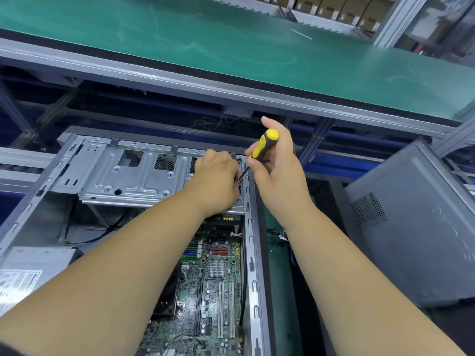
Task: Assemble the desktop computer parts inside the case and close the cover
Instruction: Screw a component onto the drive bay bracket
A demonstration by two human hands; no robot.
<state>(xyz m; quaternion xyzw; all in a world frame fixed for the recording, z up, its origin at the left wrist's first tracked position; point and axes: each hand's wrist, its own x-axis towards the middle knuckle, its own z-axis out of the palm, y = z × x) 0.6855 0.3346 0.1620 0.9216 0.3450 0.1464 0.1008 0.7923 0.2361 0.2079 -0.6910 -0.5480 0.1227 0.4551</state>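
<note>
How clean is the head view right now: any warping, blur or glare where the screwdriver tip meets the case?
Head view: wide-angle bending curves the green bench and the case rail; edges look soft, the grey cover smeared. The centre is sharper; no strong glare on the drive cage. The left hand hides what the screwdriver tip, held by the right hand, touches.

One case point(250, 227), one motherboard point(210, 278), one screwdriver point(263, 146), one cover point(416, 227), two hands: left hand point(218, 181), right hand point(279, 170).

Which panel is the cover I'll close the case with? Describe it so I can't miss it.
Start at the open case with the motherboard showing. Right of it, past the right hand holding the screwdriver, the cover stands tilted. It is the only loose dark grey panel with a perforated vent patch.
</note>
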